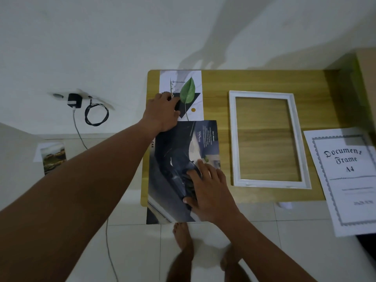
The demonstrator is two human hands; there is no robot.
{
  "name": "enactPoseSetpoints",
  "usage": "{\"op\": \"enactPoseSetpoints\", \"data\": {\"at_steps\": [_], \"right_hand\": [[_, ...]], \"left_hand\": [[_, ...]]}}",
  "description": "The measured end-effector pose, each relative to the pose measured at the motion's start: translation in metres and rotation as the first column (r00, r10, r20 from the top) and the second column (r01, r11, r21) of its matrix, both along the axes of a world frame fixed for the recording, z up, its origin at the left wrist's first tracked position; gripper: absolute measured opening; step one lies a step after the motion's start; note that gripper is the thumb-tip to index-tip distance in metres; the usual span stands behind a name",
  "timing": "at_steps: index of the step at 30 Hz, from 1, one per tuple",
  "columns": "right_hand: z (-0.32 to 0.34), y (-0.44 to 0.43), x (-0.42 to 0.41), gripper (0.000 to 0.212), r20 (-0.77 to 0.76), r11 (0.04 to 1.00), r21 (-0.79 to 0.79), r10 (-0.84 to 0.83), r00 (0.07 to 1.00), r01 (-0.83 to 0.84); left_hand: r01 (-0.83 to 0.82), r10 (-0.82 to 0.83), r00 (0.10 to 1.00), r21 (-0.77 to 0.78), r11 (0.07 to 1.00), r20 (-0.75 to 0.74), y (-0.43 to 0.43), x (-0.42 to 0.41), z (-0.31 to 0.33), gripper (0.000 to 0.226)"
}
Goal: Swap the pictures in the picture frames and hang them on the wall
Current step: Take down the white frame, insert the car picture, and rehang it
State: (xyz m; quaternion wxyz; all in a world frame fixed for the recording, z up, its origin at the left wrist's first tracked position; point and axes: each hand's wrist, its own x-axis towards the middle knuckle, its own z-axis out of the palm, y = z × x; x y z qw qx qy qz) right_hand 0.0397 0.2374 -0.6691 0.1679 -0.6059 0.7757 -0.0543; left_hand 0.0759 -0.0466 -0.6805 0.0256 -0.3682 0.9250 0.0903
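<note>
- Two loose paper prints lay on the light wooden worktop (219, 82). A white leaf-motif print (193, 82) sat at the far left corner. A dark glossy car-advert print (173, 151) overlapped its near edge, with its near end overhanging the worktop.
- The hands were apart. Left hand (161, 113) was on the leaf print's left side, fingers bent; couldn't tell if it pinched or just pressed. Right hand (207, 190) pressed flat on the dark print, fingers spread.
- Handling, my read: both sheets were light, floppy and crease-prone, and the glossy one probably slid easily. Best lifted by an edge or the overhang.
- White rectangular picture frame (233, 139) lay flat to the right, apart from the prints and holding no picture; wood grain showed through. Couldn't tell if glass was fitted.
- White "Document Frame A4" insert sheet (345, 180) lay just beside the frame, hanging off the worktop.
</note>
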Motion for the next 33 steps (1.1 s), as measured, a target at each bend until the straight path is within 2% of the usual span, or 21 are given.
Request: {"op": "enactPoseSetpoints", "data": {"at_steps": [3,6,9,12,14,16,18,20,23,28,33], "right_hand": [[-0.002,0.004,0.003,0.081,-0.020,0.999,0.031,0.031,0.999,-0.031],[-0.004,0.006,0.004,0.082,-0.048,0.999,0.024,0.031,0.998,-0.029],[-0.003,0.006,0.003,0.083,-0.044,1.000,0.014,0.004,0.999,-0.003],[-0.001,0.006,0.003,0.075,-0.042,0.996,-0.009,-0.088,0.995,0.087],[-0.001,0.008,0.004,0.066,-0.034,0.993,0.002,-0.122,0.992,0.122],[-0.002,0.008,0.004,0.064,-0.035,0.989,0.062,-0.131,0.991,0.133],[-0.002,0.007,0.005,0.065,-0.010,0.985,0.089,-0.146,0.989,0.146],[-0.003,0.005,0.004,0.065,0.040,0.986,0.059,-0.156,0.987,0.153],[-0.009,0.003,0.005,0.064,0.112,0.986,0.017,-0.165,0.980,0.164],[-0.015,0.008,0.010,0.059,0.159,0.985,-0.025,-0.166,0.973,0.172],[-0.009,0.005,0.008,0.040,0.204,0.981,-0.101,-0.144,0.968,0.167]], "left_hand": [[-0.008,0.008,1.000,-0.005,1.000,0.011,0.002,-0.001,0.002,0.052],[-0.034,0.034,0.999,-0.003,0.999,0.011,0.006,-0.001,0.008,0.050],[-0.110,0.111,0.984,0.014,0.994,-0.138,0.025,0.006,0.021,0.049],[-0.275,0.288,0.923,0.087,0.957,-0.256,0.066,0.028,0.035,0.054],[-0.409,0.431,0.873,0.138,0.902,-0.230,0.100,0.053,0.041,0.058],[-0.547,0.584,0.799,0.232,0.804,-0.142,0.132,0.079,0.041,0.067],[-0.630,0.667,0.745,0.320,0.707,-0.007,0.157,0.102,0.036,0.078],[-0.677,0.712,0.698,0.384,0.627,0.067,0.171,0.118,0.026,0.078],[-0.667,0.729,0.685,0.393,0.633,-0.011,0.181,0.127,0.021,0.057],[-0.667,0.765,0.606,0.385,0.638,-0.218,0.188,0.134,0.025,0.040],[-0.500,0.689,0.616,0.486,0.717,-0.382,0.179,0.134,0.044,0.013]]}}
